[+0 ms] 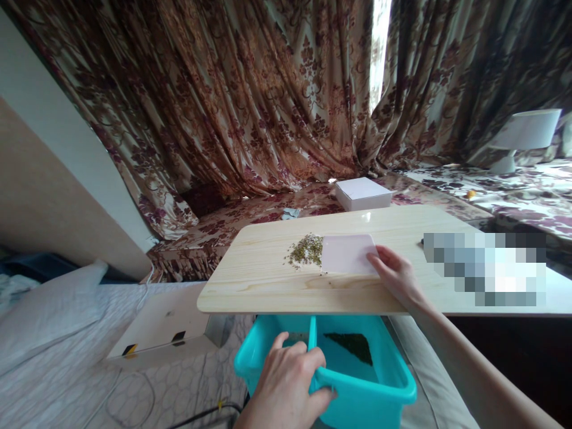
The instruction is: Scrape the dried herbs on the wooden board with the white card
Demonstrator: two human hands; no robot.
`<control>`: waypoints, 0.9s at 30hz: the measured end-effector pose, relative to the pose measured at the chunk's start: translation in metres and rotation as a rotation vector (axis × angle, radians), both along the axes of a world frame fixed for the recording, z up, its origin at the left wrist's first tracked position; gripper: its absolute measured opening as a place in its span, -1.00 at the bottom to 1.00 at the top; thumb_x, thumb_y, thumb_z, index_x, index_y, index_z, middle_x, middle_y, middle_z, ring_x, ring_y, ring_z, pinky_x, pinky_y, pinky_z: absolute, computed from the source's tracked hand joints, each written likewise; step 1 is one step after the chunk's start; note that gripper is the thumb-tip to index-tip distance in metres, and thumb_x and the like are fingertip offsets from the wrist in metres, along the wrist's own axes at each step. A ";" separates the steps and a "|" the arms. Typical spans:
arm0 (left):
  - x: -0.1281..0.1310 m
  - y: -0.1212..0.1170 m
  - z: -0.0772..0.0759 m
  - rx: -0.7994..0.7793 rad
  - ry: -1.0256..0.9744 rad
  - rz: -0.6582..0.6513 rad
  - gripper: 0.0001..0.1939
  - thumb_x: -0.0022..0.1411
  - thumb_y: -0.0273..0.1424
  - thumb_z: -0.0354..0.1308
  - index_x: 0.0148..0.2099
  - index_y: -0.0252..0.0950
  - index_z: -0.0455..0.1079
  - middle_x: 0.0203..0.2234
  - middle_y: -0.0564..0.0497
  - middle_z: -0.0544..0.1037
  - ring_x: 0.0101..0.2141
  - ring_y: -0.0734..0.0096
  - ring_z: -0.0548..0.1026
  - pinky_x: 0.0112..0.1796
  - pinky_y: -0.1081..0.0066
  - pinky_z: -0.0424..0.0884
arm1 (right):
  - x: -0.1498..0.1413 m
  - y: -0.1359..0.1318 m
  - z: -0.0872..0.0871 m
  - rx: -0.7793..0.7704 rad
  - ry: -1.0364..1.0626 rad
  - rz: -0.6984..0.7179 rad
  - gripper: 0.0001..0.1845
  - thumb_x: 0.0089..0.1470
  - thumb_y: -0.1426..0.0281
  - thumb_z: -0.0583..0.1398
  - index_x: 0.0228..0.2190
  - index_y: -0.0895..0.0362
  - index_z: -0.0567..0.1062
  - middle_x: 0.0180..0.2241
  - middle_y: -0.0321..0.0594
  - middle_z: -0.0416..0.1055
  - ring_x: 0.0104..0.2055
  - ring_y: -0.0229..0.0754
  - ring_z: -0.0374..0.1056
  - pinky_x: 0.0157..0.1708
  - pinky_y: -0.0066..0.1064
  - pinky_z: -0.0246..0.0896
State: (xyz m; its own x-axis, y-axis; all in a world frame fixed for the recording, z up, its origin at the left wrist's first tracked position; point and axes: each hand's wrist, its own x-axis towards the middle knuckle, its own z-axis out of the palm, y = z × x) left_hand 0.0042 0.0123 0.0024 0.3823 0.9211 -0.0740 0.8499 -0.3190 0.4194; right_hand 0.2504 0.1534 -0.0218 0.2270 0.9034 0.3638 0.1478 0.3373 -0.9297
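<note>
My right hand [395,271] pinches the right edge of a thin pale pink plastic sheet [348,253], which lies almost flat on the wooden tabletop [254,286]. The sheet's left edge touches a loose pile of small green and pale beans or seeds [305,250]; a few stray ones lie just below. Below the table's near edge is a turquoise bin [366,384] split by a divider. Over its near rim, beside the divider, my left hand [290,372] has its fingers bent and its thumb outside, gripping the rim. Dark green seeds [353,345] lie in the right compartment; the left one is partly hidden.
A white box [363,192] stands behind the table. At the right end of the tabletop is a pixelated area. A large carton [163,328] lies on the quilted bed [89,381] to the left, with a dark cable [210,410] near the bin. A lamp [529,134] stands far right.
</note>
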 end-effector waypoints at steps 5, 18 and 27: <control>-0.001 -0.002 0.000 -0.006 -0.011 -0.004 -0.93 0.09 -0.34 0.18 -0.32 -0.15 0.37 -0.43 0.14 0.40 -0.25 0.36 0.41 0.13 0.13 -0.04 | 0.001 -0.001 0.002 0.000 -0.032 -0.080 -0.78 -0.10 0.32 0.18 -0.36 0.16 0.51 -0.42 -0.20 0.52 -0.37 -0.15 0.41 -0.42 -0.42 0.29; 0.000 -0.002 0.001 0.004 -0.006 -0.010 -0.92 0.09 -0.34 0.18 -0.32 -0.16 0.37 -0.43 0.14 0.40 -0.26 0.36 0.41 0.12 0.11 -0.02 | 0.000 -0.003 0.006 -0.005 -0.072 -0.120 -0.79 -0.10 0.34 0.17 -0.39 0.15 0.52 -0.45 -0.23 0.52 -0.39 -0.16 0.40 -0.44 -0.43 0.27; 0.000 0.000 0.001 -0.002 0.009 -0.004 -0.92 0.10 -0.33 0.19 -0.31 -0.15 0.39 -0.42 0.13 0.42 -0.26 0.35 0.41 0.12 0.11 -0.02 | 0.000 -0.004 0.005 -0.023 -0.050 -0.108 -0.78 -0.11 0.33 0.17 -0.38 0.15 0.52 -0.42 -0.21 0.52 -0.35 -0.13 0.40 -0.38 -0.39 0.28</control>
State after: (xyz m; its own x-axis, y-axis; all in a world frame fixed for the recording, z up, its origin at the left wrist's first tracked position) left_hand 0.0039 0.0119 0.0038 0.3855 0.9193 -0.0798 0.8524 -0.3217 0.4121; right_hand 0.2501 0.1493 -0.0165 0.3056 0.8830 0.3564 0.2284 0.2954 -0.9277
